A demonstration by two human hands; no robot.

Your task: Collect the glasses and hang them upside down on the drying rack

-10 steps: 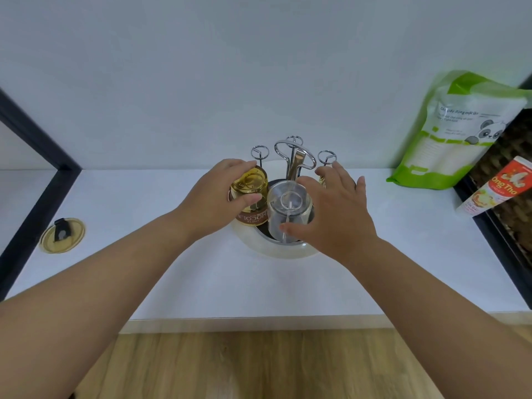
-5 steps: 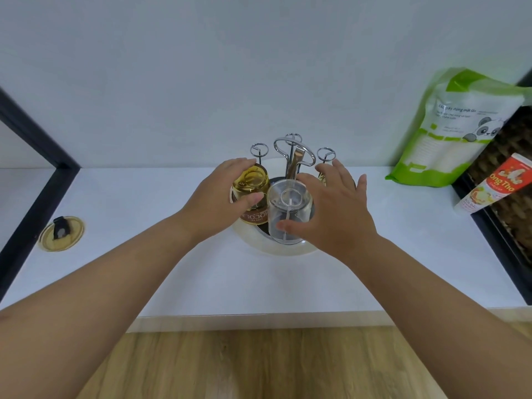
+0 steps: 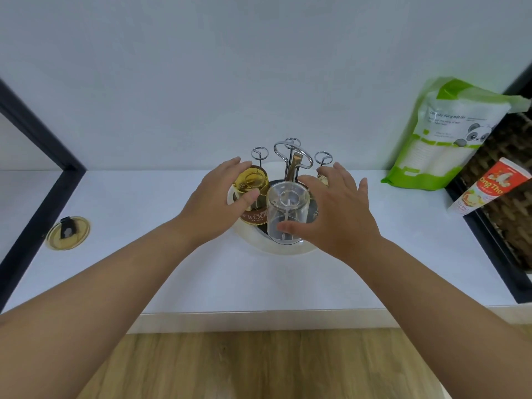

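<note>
The drying rack (image 3: pixel 260 245) has a round white base, metal loop pegs and a centre handle. An amber glass (image 3: pixel 253 182) with a brown label hangs upside down on its left peg. My left hand (image 3: pixel 218 200) is around it, thumb on the near side and fingers over the far side. A clear glass (image 3: pixel 288 208) sits upside down over the front peg. My right hand (image 3: pixel 334 214) holds it, thumb low on the near side and fingers spread past its top. A second amber glass (image 3: pixel 321 177) shows only as a sliver behind my right fingers.
A round yellow lid (image 3: pixel 67 233) lies on the white counter (image 3: pixel 144 269) at the left. A green and white pouch (image 3: pixel 443 139) leans on the wall at the right, with a red and white tube (image 3: pixel 489 188) beside it. A black frame (image 3: pixel 43 180) borders the counter's left.
Both hands stay on their glasses at the rack, fingers slightly more spread. The view has shifted a little.
</note>
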